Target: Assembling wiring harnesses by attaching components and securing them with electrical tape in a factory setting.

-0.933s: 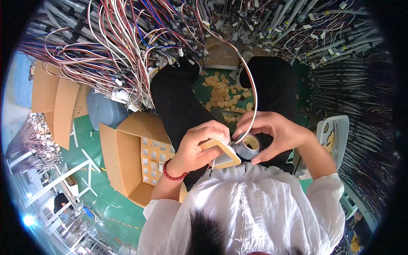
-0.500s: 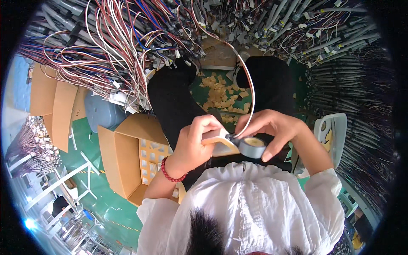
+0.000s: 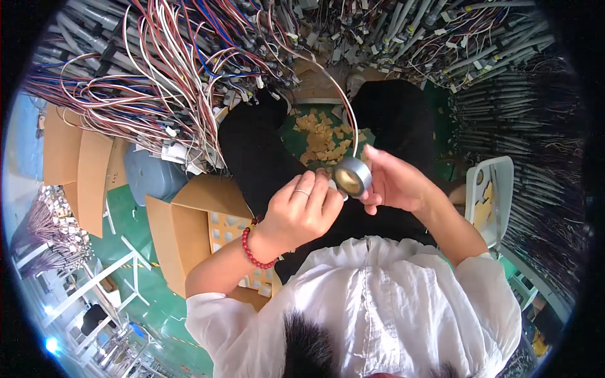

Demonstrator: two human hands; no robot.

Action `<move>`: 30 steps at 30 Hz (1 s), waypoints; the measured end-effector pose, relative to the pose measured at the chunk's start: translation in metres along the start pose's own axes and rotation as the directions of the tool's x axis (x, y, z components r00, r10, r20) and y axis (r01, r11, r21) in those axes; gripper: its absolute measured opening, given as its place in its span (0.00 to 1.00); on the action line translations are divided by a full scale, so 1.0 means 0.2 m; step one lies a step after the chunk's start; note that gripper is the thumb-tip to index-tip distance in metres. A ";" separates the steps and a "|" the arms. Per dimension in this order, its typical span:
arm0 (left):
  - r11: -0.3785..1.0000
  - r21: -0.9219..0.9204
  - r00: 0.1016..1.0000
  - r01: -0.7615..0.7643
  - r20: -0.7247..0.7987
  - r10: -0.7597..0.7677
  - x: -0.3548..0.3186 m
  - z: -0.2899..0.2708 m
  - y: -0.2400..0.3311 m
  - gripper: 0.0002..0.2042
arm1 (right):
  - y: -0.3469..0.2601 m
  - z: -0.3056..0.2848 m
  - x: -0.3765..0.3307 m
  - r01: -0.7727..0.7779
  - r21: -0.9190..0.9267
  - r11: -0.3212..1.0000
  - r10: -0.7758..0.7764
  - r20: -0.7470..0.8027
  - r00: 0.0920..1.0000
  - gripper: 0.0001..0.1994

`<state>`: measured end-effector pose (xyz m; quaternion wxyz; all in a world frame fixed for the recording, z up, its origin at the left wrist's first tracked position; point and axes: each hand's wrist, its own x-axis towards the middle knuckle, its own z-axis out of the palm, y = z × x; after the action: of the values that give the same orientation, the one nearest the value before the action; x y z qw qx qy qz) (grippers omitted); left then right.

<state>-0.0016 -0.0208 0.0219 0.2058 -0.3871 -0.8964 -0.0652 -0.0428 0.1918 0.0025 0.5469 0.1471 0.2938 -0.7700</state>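
My left hand (image 3: 304, 211), fingers curled and back turned up, closes on a white part (image 3: 332, 184); only a little of it shows past the fingertips. Against those fingertips is a grey tape roll (image 3: 353, 176), its pale core facing up and slightly blurred. My right hand (image 3: 398, 184) grips the roll from the right side, thumb raised and fingers bent beneath. From the wire bundles in front, a thin white and red-brown wire (image 3: 347, 104) arcs down and passes behind the roll. Where it ends is hidden.
Thick wire bundles (image 3: 170, 69) hang ahead, and grey cables (image 3: 504, 135) line the right. An open cardboard box (image 3: 183, 242) with white pieces in dividers stands left, near a blue-grey bin (image 3: 154, 170). At right is a clear plastic tub (image 3: 501, 195). Yellowish scraps (image 3: 322, 142) litter the floor.
The left hand has rolled over, now covering most of the white part. The tape roll has moved up and left and tilted; the right hand has turned with its thumb upward.
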 end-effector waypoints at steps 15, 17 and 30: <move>0.509 -0.755 0.833 0.414 0.089 -0.547 -0.14 0.07 0.06 0.14 | -0.07 -0.09 -0.13 0.348 -0.787 0.509 -0.416 0.129 0.900 0.34; 0.332 -0.803 0.786 0.495 0.250 -0.565 -0.14 0.07 0.08 0.15 | -0.11 0.02 -0.08 0.459 -0.804 0.379 -0.414 0.297 0.861 0.37; -0.182 -0.810 0.598 0.558 0.543 -0.589 -0.20 0.06 0.02 0.12 | -0.12 0.12 -0.13 0.331 -0.822 0.464 -0.114 0.315 0.942 0.26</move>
<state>0.0221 -0.0403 -0.0056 -0.1278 0.0266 -0.7035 -0.6986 -0.0534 0.2030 0.0419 0.4686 -0.2709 0.5952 -0.5939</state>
